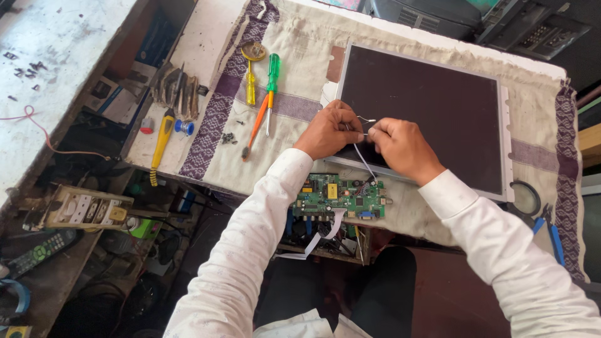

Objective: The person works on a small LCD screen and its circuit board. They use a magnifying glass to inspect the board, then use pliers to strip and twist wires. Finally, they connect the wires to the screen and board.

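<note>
- Right now my left hand and right hand meet over the near edge of the dark screen panel; both sets of fingers are pinched shut on a thin white wire.
- I judge the close two-handed pinch is for fine work on the wire's end, which is too small to make out.
- That wire runs down from my fingers to the green circuit board at the near edge of the table, beside the panel it serves.
- Screwdrivers, one yellow and one green and orange, lie left of the panel within reach.
- A stained cloth with purple bands covers the table, probably to cushion the panel.
- Left of it sits a cluttered side shelf; dark equipment stands beyond the far edge.
</note>
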